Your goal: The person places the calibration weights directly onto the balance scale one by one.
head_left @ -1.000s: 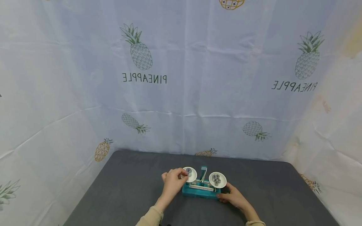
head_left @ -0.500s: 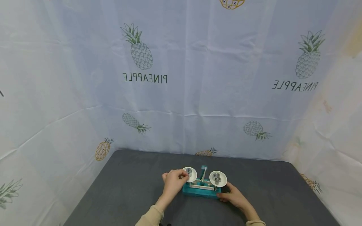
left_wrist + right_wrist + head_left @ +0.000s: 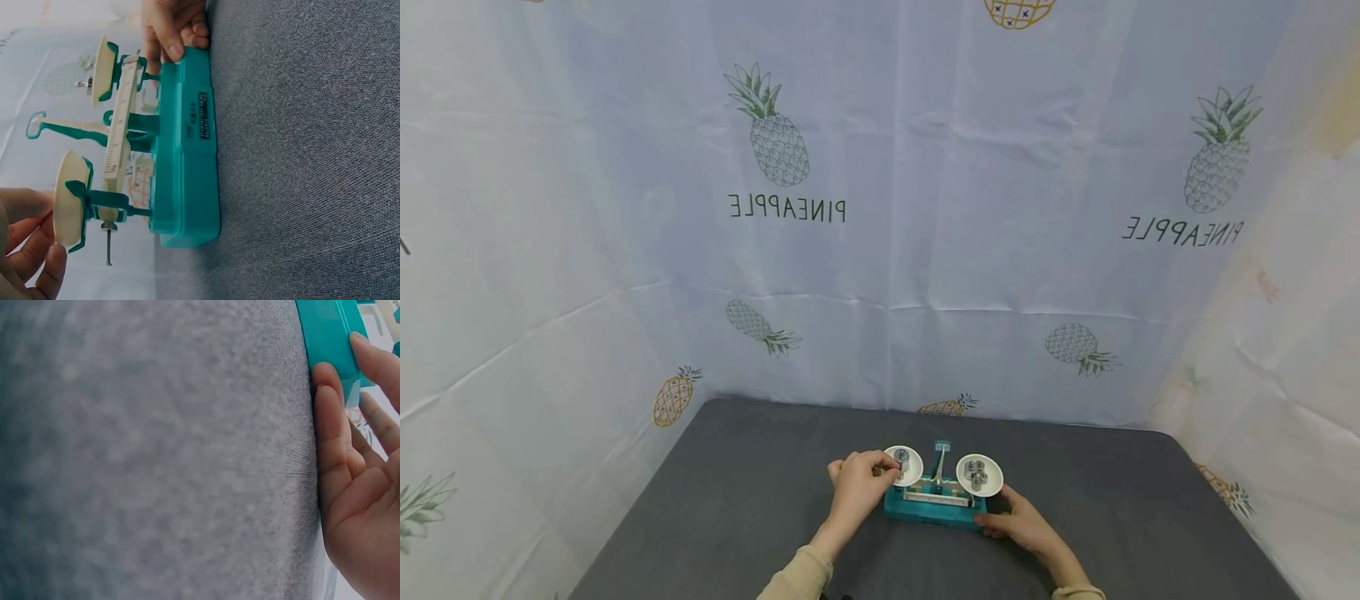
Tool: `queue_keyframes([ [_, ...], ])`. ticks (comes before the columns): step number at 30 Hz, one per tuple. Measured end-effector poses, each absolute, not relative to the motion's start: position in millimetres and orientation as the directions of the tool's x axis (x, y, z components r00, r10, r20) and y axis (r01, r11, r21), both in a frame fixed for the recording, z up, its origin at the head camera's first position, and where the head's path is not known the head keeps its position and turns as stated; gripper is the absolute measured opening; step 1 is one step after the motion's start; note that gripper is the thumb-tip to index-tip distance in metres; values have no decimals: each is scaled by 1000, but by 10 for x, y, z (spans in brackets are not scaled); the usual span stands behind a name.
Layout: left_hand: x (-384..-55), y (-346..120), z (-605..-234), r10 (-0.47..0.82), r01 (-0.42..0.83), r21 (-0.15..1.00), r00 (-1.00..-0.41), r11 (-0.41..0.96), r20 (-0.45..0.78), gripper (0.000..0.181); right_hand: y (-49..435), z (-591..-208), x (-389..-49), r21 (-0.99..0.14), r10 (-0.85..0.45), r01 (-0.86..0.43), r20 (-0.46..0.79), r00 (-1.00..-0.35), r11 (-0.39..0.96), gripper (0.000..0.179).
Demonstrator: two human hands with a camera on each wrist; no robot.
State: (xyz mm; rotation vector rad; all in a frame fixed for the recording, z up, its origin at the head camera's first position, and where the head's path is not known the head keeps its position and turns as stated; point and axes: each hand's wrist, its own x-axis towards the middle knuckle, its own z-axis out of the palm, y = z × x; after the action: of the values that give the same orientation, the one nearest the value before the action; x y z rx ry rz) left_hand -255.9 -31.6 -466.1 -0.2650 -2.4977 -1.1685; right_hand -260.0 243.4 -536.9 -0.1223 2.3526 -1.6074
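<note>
A teal balance scale (image 3: 934, 510) stands on the dark table, with two cream pans on its beam. My left hand (image 3: 856, 487) reaches over the rim of the left pan (image 3: 914, 475), pinching a small metal weight (image 3: 900, 472) between thumb and forefinger. Behind that lies a bigger metal weight (image 3: 901, 455). Several metal weights (image 3: 976, 475) cluster in the right pan (image 3: 995, 481). At the base's right end, my right hand (image 3: 1021, 523) grips the corner, thumb on the front. The left wrist view hides the left fingertips behind the left pan (image 3: 70, 200).
The dark grey tabletop (image 3: 760, 500) extends around the scale on every side. A pale curtain (image 3: 925, 250) printed with pineapples hangs behind and beside the table. The scale's pointer (image 3: 941, 458) rises between the pans.
Both hands stay in place at the scale. The right pan and the left pan shift only by a hair; the head view moves slightly.
</note>
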Motion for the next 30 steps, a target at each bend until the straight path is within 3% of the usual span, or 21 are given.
queue_keyframes([
  [9, -2554, -340, -4623, -8, 327, 696, -902, 639, 432, 3, 2442, -5333, -2601, -937, -196, 90, -163, -967, 338, 82],
  [14, -2562, -374, -4573, -23, 352, 685, -880, 638, 474, 6, 2531, -5285, -2575, -944, -160, 67, -124, -979, 324, 74],
  [22, -2599, -503, -4574, -5, 396, 618, -840, 679, 543, 4, 2747, -5086, -2517, -910, -153, -12, -57, -987, 415, 57],
  [30, -2546, -626, -4496, 82, 459, 560, -818, 690, 569, 5, 2944, -4747, -2415, -833, -47, -37, 13, -999, 552, 49],
])
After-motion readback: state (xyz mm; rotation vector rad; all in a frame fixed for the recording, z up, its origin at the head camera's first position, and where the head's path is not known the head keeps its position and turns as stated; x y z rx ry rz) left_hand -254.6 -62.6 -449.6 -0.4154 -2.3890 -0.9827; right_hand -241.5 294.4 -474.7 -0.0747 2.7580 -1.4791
